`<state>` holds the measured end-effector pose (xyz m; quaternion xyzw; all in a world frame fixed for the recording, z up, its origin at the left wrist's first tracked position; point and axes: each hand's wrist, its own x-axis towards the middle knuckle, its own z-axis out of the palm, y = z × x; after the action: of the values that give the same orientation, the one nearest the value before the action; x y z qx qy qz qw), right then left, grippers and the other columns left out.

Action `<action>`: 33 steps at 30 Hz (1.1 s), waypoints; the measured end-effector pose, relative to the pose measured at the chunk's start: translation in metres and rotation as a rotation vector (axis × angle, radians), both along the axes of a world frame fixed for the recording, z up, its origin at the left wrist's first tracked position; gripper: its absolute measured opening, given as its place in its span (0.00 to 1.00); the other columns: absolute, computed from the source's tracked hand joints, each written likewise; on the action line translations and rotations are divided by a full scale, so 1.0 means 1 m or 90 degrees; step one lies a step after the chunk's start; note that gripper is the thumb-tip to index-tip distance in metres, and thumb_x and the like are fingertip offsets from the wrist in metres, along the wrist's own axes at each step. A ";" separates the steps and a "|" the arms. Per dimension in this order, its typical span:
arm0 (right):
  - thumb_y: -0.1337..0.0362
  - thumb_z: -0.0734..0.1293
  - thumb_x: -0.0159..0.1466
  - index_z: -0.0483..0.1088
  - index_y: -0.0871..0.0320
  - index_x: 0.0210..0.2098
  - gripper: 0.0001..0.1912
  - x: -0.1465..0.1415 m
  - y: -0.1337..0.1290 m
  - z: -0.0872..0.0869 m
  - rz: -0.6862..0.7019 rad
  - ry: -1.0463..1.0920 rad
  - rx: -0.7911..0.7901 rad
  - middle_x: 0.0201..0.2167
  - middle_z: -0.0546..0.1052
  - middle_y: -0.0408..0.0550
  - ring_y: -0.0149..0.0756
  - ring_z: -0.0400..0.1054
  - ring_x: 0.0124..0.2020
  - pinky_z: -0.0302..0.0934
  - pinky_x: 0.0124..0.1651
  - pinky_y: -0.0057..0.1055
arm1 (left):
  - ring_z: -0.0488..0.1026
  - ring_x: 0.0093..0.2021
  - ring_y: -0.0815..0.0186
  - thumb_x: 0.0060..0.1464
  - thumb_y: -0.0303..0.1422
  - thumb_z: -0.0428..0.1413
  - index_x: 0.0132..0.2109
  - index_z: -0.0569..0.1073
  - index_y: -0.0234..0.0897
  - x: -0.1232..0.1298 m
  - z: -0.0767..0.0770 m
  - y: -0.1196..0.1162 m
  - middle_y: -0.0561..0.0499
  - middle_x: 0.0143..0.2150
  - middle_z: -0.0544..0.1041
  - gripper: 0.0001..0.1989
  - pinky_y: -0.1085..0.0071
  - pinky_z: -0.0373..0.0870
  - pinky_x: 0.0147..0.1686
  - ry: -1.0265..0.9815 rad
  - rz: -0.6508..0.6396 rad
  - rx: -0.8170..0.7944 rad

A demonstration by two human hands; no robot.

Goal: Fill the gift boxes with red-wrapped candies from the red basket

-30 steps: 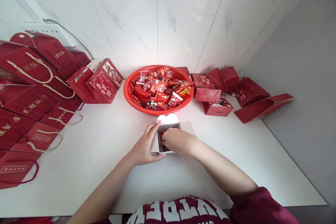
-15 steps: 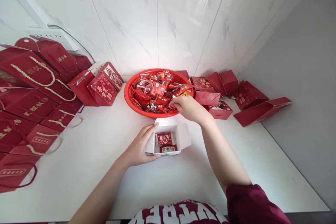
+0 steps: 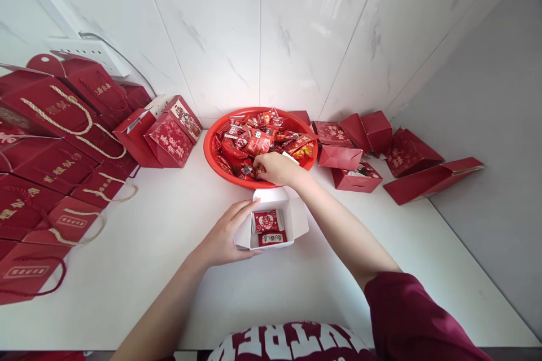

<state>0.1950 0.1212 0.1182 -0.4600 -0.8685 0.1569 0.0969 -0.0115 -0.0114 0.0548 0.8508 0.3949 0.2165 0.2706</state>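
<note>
My left hand (image 3: 225, 237) is wrapped round the left side of a small white box (image 3: 289, 220), thumb on its back flap and fingers at its front. The box stands open on the white table, and two red wrapped sweets (image 3: 266, 221) lie inside it. Behind the box is a red oval basket (image 3: 210, 159) heaped with red wrapped sweets (image 3: 257, 142). My right hand (image 3: 275, 168) reaches over the basket's front rim, its fingers closed down among the sweets. Whatever the fingertips hold is hidden.
Dark red gift bags with rope handles (image 3: 63, 166) are stacked at the left. Red boxes (image 3: 169, 138) stand left of the basket, and several more (image 3: 339, 144) lie to its right. A power strip (image 3: 91, 53) with a cable is by the tiled wall.
My right hand has moved left, from the basket's right front to its front middle, and down among the sweets. My left hand stays on the box. The view has shifted slightly.
</note>
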 end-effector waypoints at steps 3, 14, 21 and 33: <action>0.71 0.67 0.61 0.74 0.57 0.40 0.09 0.006 -0.008 0.005 -0.022 0.010 0.019 0.40 0.80 0.51 0.42 0.74 0.42 0.61 0.40 0.31 | 0.58 0.68 0.52 0.50 0.43 0.66 0.73 0.47 0.48 0.000 0.001 0.000 0.43 0.69 0.57 0.50 0.58 0.62 0.66 0.002 0.006 -0.015; 0.61 0.64 0.69 0.69 0.57 0.43 0.06 0.049 -0.103 0.031 0.016 0.268 -0.055 0.40 0.78 0.48 0.35 0.73 0.37 0.66 0.39 0.30 | 0.58 0.68 0.47 0.45 0.54 0.65 0.73 0.45 0.48 0.003 0.003 0.001 0.41 0.68 0.56 0.57 0.54 0.61 0.65 0.045 0.022 0.004; 0.62 0.62 0.71 0.69 0.53 0.51 0.10 0.093 -0.148 -0.001 -0.034 0.408 0.069 0.54 0.73 0.53 0.41 0.68 0.54 0.64 0.55 0.39 | 0.56 0.69 0.42 0.39 0.53 0.69 0.74 0.39 0.49 -0.009 0.017 -0.014 0.40 0.71 0.54 0.64 0.49 0.62 0.64 0.004 0.076 -0.055; 0.65 0.62 0.66 0.65 0.54 0.39 0.02 0.084 -0.180 -0.095 -0.085 0.440 0.161 0.34 0.72 0.50 0.41 0.68 0.35 0.65 0.36 0.38 | 0.65 0.65 0.51 0.62 0.32 0.53 0.67 0.57 0.42 -0.004 -0.002 -0.035 0.41 0.65 0.66 0.28 0.52 0.66 0.62 -0.215 0.119 -0.114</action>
<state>0.2792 -0.0588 0.0227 -0.4203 -0.7651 0.1875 0.4503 -0.0159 -0.0466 0.0530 0.7344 0.4389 0.3445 0.3864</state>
